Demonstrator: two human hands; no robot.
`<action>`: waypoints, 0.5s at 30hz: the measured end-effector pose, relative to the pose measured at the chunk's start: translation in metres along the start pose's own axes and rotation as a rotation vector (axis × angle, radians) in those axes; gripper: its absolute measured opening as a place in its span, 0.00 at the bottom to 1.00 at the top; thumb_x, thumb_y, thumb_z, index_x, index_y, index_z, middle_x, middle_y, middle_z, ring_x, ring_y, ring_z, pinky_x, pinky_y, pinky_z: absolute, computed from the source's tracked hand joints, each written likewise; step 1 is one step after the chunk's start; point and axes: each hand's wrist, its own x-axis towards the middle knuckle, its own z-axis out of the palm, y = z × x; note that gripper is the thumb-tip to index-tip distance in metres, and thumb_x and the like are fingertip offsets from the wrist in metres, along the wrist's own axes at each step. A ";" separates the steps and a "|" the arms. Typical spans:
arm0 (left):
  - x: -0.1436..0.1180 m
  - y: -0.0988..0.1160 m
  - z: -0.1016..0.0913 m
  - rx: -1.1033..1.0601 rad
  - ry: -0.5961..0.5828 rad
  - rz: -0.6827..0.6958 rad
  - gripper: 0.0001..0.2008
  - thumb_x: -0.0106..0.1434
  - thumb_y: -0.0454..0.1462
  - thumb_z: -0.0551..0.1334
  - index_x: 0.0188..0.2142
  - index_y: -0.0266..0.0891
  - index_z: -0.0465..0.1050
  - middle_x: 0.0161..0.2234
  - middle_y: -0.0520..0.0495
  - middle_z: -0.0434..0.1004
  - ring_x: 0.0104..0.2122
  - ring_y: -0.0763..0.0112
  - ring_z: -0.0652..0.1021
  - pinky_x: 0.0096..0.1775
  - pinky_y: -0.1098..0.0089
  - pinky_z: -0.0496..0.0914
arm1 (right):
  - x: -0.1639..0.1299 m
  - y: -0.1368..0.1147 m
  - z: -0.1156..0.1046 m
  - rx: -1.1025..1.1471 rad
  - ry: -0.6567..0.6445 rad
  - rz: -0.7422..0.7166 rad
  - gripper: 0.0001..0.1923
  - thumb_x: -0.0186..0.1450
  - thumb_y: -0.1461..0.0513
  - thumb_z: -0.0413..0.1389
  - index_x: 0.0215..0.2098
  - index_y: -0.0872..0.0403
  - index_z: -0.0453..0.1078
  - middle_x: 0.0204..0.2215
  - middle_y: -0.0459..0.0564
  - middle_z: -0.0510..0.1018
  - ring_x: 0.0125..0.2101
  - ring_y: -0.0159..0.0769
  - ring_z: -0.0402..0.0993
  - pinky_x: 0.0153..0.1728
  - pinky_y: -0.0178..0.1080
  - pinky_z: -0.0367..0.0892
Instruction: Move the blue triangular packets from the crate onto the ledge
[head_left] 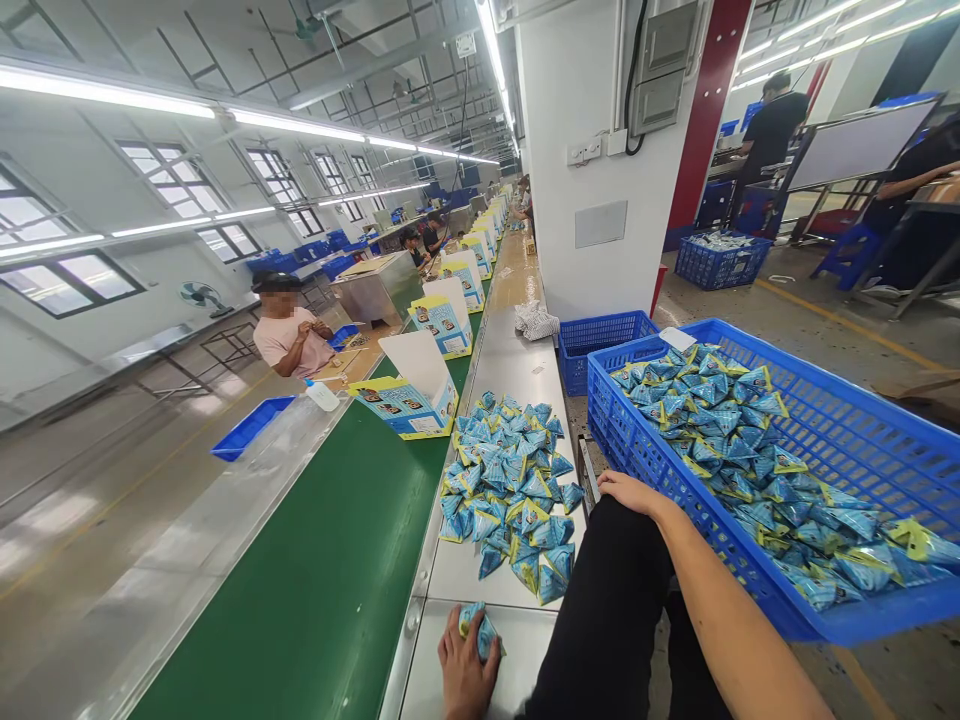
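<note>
On a steel worktop (pixel 480 575) beside a green conveyor belt (pixel 315 600), lower centre of frame, a worker's left hand (pixel 463 668) closes on small blue triangular foil packets (pixel 480 632), seemingly light, crinkly and slippery, best pinched at seams, while the right hand (pixel 628 492) rests open, empty, on a knee.

Left hand (pixel 463 668) gripping packets (pixel 480 630) (blue), right hand (pixel 628 490) — knee.

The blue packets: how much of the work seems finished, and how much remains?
Looks done: a pile of packets lies on the steel table. In hand: the left hand grips several packets; the right hand rests on a knee. Left: the blue crate holds many more.
</note>
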 end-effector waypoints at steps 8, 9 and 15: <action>-0.001 0.001 -0.003 -0.021 -0.023 -0.018 0.25 0.66 0.50 0.59 0.56 0.44 0.82 0.64 0.37 0.75 0.65 0.44 0.72 0.62 0.46 0.68 | -0.001 0.001 0.001 0.005 -0.007 0.007 0.06 0.62 0.61 0.55 0.35 0.51 0.75 0.38 0.50 0.82 0.46 0.47 0.76 0.47 0.40 0.69; -0.001 0.001 -0.003 -0.025 -0.027 -0.021 0.25 0.66 0.50 0.59 0.56 0.44 0.82 0.64 0.37 0.75 0.65 0.44 0.72 0.62 0.45 0.68 | -0.001 0.001 0.002 0.005 -0.007 0.009 0.07 0.62 0.61 0.55 0.35 0.51 0.75 0.39 0.50 0.82 0.46 0.47 0.76 0.47 0.40 0.69; -0.001 0.003 -0.007 -0.048 -0.034 -0.039 0.24 0.65 0.49 0.59 0.55 0.45 0.82 0.64 0.38 0.75 0.65 0.43 0.72 0.62 0.44 0.67 | -0.003 0.000 0.001 0.004 -0.003 0.014 0.06 0.63 0.61 0.55 0.35 0.51 0.74 0.39 0.50 0.82 0.45 0.46 0.77 0.46 0.40 0.69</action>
